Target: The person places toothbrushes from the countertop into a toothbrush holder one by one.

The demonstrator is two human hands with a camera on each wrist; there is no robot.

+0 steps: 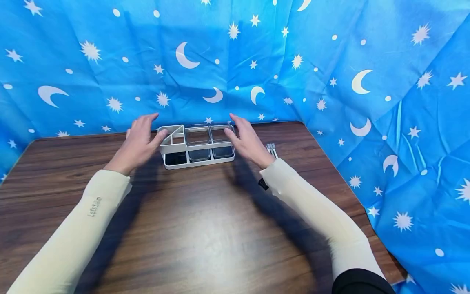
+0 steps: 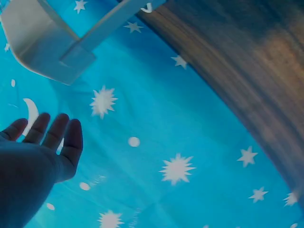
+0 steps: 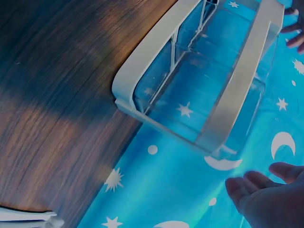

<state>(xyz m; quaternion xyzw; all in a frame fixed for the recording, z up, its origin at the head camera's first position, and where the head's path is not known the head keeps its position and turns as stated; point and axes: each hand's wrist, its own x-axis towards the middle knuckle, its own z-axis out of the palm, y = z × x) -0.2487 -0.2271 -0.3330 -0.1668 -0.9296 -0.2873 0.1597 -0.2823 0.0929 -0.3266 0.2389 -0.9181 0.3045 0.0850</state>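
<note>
A white rack (image 1: pixel 200 165) stands near the table's back edge. It holds two clear containers (image 1: pixel 198 135) (image 3: pixel 190 111) in the middle and right, and a divided section (image 1: pixel 176 131) on the left. My left hand (image 1: pixel 138 141) hovers at the rack's left end, fingers spread, its thumb overlapping the corner in the head view. At the right end is my right hand (image 1: pixel 250 142), also with fingers extended. In the right wrist view, a gap separates the right fingers (image 3: pixel 251 183) from the rack. The left wrist view likewise shows the left fingers (image 2: pixel 59 130) apart from it.
White forks (image 1: pixel 271 149) lie right of the rack, partly behind my right forearm. A small black object (image 1: pixel 263 184) shows beside the right sleeve. Blue cloth (image 1: pixel 227 61) with moons and stars hangs behind and right of the wooden table (image 1: pixel 205 228).
</note>
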